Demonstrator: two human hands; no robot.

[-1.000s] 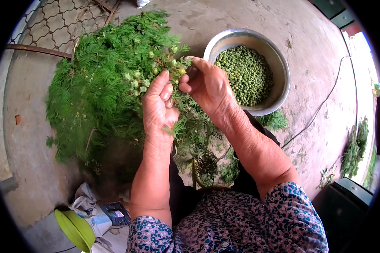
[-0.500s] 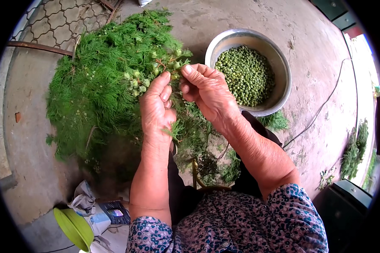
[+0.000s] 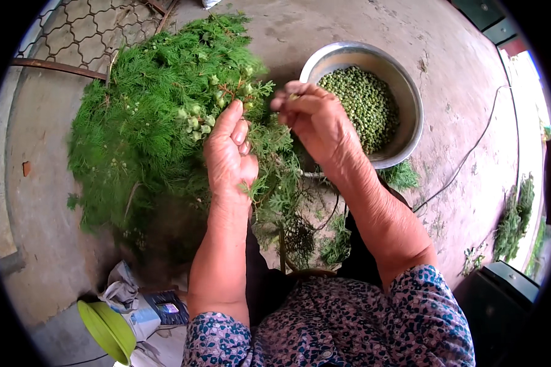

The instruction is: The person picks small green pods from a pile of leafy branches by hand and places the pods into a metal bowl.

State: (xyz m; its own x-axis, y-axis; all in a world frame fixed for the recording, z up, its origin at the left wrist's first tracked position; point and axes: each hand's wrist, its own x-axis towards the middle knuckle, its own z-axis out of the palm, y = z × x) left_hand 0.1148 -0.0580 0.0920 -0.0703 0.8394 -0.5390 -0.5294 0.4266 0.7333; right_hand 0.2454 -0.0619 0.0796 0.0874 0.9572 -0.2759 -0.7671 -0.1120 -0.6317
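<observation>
My left hand [image 3: 228,150] is closed round a leafy conifer sprig, its thumb and forefinger pinching the stem just below a cluster of pale green cones [image 3: 196,120]. Feathery green leaves stick out past the heel of that hand. To the right, my right hand [image 3: 315,116] is pinched, its fingertips smeared by motion; a small pale green cone [image 3: 294,96] shows between them. That hand is over the near left rim of a metal basin [image 3: 413,116], which holds many loose green cones [image 3: 355,101]. Behind my left hand lies a large heap of cut conifer branches [image 3: 147,104].
Leafy scraps [image 3: 333,244] lie on the concrete floor between my legs. A lime green bowl [image 3: 107,330] and crumpled bags [image 3: 144,309] are at the lower left. A black cable [image 3: 462,165] runs along the right. Wire mesh [image 3: 79,30] lies at the far left.
My right hand has come away from the sprig toward the basin, moving right, with a small cone in its fingers. My left hand stays nearly in place with the sprig.
</observation>
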